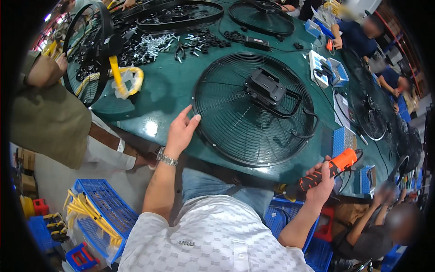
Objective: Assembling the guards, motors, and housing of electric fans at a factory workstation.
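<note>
A round black wire fan guard [226,115] lies flat on the green table in front of me. At its hub sits a black motor housing [266,86], with a curved black handle [290,106] beside it. My left hand [181,131] has its fingers stretched out, thumb and fingertips at the guard's left rim. Off the guard's right front, my right hand [321,183] is wrapped round an orange and black power screwdriver [330,169]. Its orange end points right and away from me; a dark cord runs near that end.
Loose silver screws [156,45] and black fittings lie at the back left. At the left, a person [45,104] holds an upright fan guard [88,50] near a yellow tube [115,68]. Blue parts bins [344,140] line the right side. A blue crate [102,199] with yellow tubes stands lower left.
</note>
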